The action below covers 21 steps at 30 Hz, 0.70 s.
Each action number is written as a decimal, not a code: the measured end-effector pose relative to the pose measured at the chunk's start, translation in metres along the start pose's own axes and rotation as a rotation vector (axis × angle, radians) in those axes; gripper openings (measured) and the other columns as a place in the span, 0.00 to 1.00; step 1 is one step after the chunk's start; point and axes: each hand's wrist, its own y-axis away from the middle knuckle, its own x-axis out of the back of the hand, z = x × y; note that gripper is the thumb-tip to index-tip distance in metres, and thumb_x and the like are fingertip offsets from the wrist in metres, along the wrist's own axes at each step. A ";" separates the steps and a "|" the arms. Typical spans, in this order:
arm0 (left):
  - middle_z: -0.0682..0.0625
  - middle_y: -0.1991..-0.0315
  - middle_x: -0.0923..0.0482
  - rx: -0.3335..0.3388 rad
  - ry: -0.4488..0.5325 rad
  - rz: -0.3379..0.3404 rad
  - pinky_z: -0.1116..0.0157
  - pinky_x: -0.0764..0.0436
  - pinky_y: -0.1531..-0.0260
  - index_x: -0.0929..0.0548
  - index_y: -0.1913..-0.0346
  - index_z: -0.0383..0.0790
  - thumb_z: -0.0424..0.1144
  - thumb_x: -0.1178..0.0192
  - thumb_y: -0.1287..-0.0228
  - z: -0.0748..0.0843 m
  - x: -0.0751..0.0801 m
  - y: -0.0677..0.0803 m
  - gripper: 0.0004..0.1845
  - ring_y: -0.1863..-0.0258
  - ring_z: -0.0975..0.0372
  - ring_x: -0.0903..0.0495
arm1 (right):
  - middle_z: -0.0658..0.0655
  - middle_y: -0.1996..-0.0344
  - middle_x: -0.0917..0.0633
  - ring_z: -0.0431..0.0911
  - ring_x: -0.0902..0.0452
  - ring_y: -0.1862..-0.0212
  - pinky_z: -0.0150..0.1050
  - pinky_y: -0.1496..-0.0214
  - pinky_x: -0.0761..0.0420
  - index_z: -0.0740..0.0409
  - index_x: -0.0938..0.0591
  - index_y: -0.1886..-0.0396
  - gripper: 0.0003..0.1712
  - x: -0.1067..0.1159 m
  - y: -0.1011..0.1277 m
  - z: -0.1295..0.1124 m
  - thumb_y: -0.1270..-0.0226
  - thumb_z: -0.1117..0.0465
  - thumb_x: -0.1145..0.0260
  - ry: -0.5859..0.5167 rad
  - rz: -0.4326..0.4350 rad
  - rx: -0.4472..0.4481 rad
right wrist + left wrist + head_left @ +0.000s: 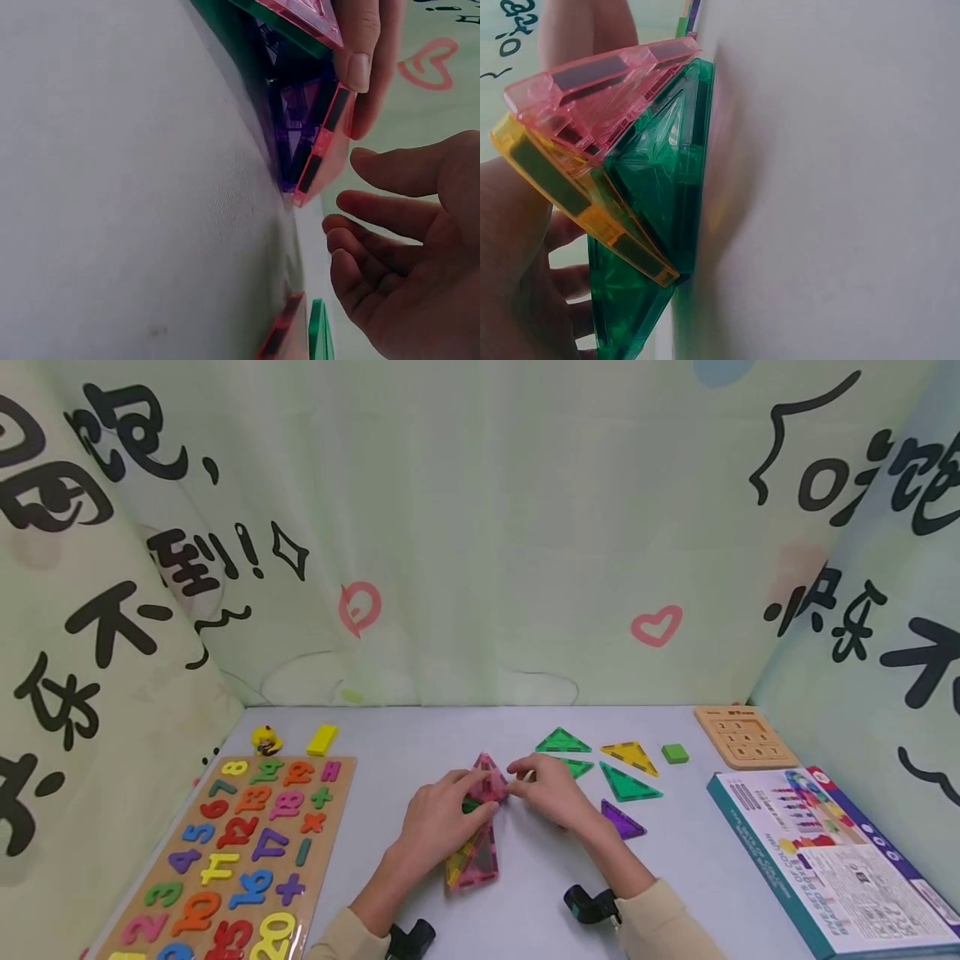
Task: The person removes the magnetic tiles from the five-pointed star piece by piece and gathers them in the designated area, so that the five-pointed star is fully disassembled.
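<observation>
Magnetic-tile build (482, 858) partly joined; left hand (444, 814) grips it, right hand (553, 789) just beside it, fingers loosely bent, empty; loose triangle tiles (628, 785) right of it, unattached.

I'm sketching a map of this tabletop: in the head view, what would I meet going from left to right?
Number board, left hand, right hand, purple triangular tile, small green block, teal-sided printed box.

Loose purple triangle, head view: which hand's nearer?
Right. The right hand is just left of the purple triangle, not touching it; the left hand is farther left, holding the tile structure.
</observation>
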 end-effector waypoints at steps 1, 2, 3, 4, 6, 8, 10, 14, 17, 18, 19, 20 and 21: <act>0.48 0.36 0.23 0.000 -0.002 0.002 0.47 0.22 0.46 0.25 0.33 0.61 0.63 0.40 0.36 0.000 0.000 0.000 0.29 0.47 0.48 0.19 | 0.55 0.61 0.16 0.45 0.25 0.62 0.36 0.63 0.22 0.60 0.14 0.49 0.16 -0.003 -0.003 -0.002 0.35 0.60 0.31 -0.004 -0.006 -0.003; 0.48 0.36 0.23 0.000 0.000 0.003 0.47 0.22 0.45 0.25 0.33 0.61 0.63 0.40 0.36 0.000 0.000 0.000 0.29 0.47 0.48 0.19 | 0.55 0.60 0.16 0.45 0.24 0.60 0.38 0.60 0.21 0.60 0.14 0.49 0.16 -0.006 -0.006 -0.003 0.34 0.59 0.32 -0.008 -0.020 -0.011; 0.48 0.36 0.23 0.000 0.002 0.005 0.46 0.22 0.45 0.25 0.33 0.61 0.62 0.40 0.36 0.000 0.000 0.000 0.29 0.47 0.47 0.19 | 0.55 0.58 0.16 0.46 0.24 0.58 0.39 0.58 0.20 0.59 0.15 0.48 0.17 -0.008 -0.009 -0.004 0.33 0.58 0.32 -0.012 -0.038 -0.024; 0.48 0.36 0.23 0.003 0.003 0.005 0.46 0.22 0.45 0.24 0.33 0.61 0.62 0.40 0.36 -0.001 0.000 0.000 0.29 0.46 0.47 0.19 | 0.55 0.57 0.15 0.46 0.23 0.57 0.41 0.54 0.19 0.58 0.15 0.47 0.17 -0.010 -0.011 -0.004 0.32 0.57 0.33 -0.019 -0.058 -0.038; 0.48 0.36 0.23 0.009 0.008 0.004 0.46 0.22 0.44 0.24 0.33 0.61 0.63 0.40 0.35 -0.002 0.001 0.000 0.29 0.46 0.47 0.19 | 0.54 0.54 0.14 0.47 0.22 0.52 0.46 0.47 0.19 0.57 0.15 0.47 0.17 -0.013 -0.014 -0.004 0.31 0.56 0.34 -0.056 -0.099 -0.074; 0.48 0.36 0.23 0.016 0.014 0.001 0.45 0.23 0.44 0.24 0.33 0.61 0.63 0.40 0.35 -0.002 0.001 0.000 0.29 0.45 0.47 0.20 | 0.53 0.53 0.14 0.47 0.22 0.49 0.50 0.41 0.21 0.55 0.15 0.48 0.15 -0.013 -0.016 -0.003 0.30 0.55 0.35 -0.098 -0.127 -0.100; 0.48 0.36 0.23 0.019 0.015 0.001 0.45 0.23 0.44 0.25 0.33 0.61 0.63 0.40 0.36 -0.003 0.002 0.000 0.29 0.45 0.47 0.20 | 0.53 0.54 0.14 0.47 0.22 0.49 0.52 0.39 0.23 0.56 0.15 0.49 0.14 -0.013 -0.018 -0.003 0.30 0.56 0.35 -0.142 -0.142 -0.113; 0.48 0.36 0.23 0.022 0.027 0.006 0.45 0.22 0.44 0.24 0.33 0.61 0.62 0.39 0.36 -0.003 0.002 0.000 0.29 0.45 0.47 0.19 | 0.54 0.57 0.14 0.46 0.23 0.54 0.46 0.46 0.23 0.57 0.15 0.52 0.12 -0.011 -0.019 -0.003 0.30 0.58 0.36 -0.188 -0.156 -0.139; 0.48 0.36 0.23 0.030 0.055 0.004 0.45 0.22 0.44 0.25 0.33 0.60 0.61 0.39 0.36 -0.003 0.002 0.000 0.29 0.43 0.47 0.20 | 0.55 0.58 0.14 0.46 0.24 0.56 0.40 0.51 0.26 0.58 0.16 0.53 0.11 -0.010 -0.020 -0.003 0.31 0.59 0.35 -0.222 -0.165 -0.153; 0.48 0.36 0.23 0.033 0.066 0.000 0.44 0.22 0.43 0.25 0.33 0.60 0.61 0.39 0.36 -0.002 0.002 0.000 0.29 0.42 0.47 0.21 | 0.55 0.59 0.15 0.46 0.25 0.57 0.39 0.52 0.27 0.58 0.16 0.54 0.11 -0.010 -0.020 -0.003 0.31 0.59 0.35 -0.239 -0.166 -0.157; 0.47 0.36 0.24 0.036 0.076 -0.003 0.44 0.22 0.43 0.25 0.33 0.60 0.60 0.38 0.36 -0.002 0.002 0.000 0.29 0.41 0.47 0.21 | 0.55 0.59 0.15 0.46 0.25 0.57 0.38 0.54 0.27 0.59 0.16 0.54 0.11 -0.009 -0.020 -0.003 0.32 0.58 0.35 -0.255 -0.166 -0.157; 0.47 0.35 0.24 0.040 0.084 -0.007 0.44 0.22 0.43 0.25 0.32 0.59 0.60 0.39 0.36 -0.002 0.002 0.000 0.29 0.41 0.47 0.21 | 0.55 0.59 0.15 0.46 0.25 0.57 0.38 0.55 0.28 0.59 0.16 0.54 0.11 -0.009 -0.021 -0.003 0.32 0.59 0.35 -0.278 -0.164 -0.162; 0.47 0.35 0.24 0.043 0.090 -0.010 0.45 0.22 0.43 0.25 0.32 0.59 0.60 0.39 0.35 -0.002 0.002 0.000 0.29 0.40 0.47 0.22 | 0.55 0.59 0.15 0.46 0.25 0.58 0.37 0.56 0.28 0.60 0.16 0.55 0.11 -0.009 -0.021 -0.002 0.33 0.59 0.35 -0.293 -0.157 -0.161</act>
